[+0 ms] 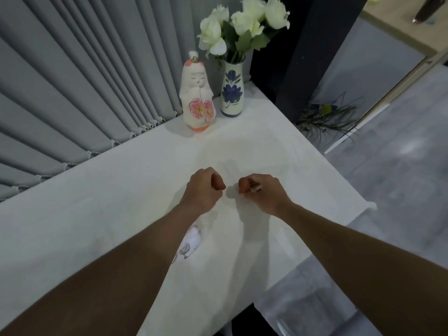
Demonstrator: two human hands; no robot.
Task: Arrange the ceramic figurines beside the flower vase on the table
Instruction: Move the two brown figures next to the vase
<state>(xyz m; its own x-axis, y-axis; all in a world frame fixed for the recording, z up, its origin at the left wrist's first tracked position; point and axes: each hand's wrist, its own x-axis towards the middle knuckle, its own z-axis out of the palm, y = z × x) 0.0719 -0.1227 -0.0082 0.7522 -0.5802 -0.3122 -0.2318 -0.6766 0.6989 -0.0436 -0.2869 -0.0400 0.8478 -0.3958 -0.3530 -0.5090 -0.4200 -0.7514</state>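
Grey vertical blinds [72, 93] hang along the white table's [97, 214] far-left edge, slats fanning down to it. Past the far corner stands a dark pillar [303, 57], with pale grey floor [400, 178] off the right edge.

A white cloth [121, 214] covers the desk [278, 132], lying flat over its top and hanging off the edge on the right grip's [260, 192] side. Well beyond both grips, at the far corner, a ceramic figurine [197, 98] with pink flowers stands upright just beside a blue-flowered vase [232, 90] of white blooms. Nearer than the left grip [204, 187], a second pale figurine [190, 243] lies on the cloth, partly hidden by the forearm.
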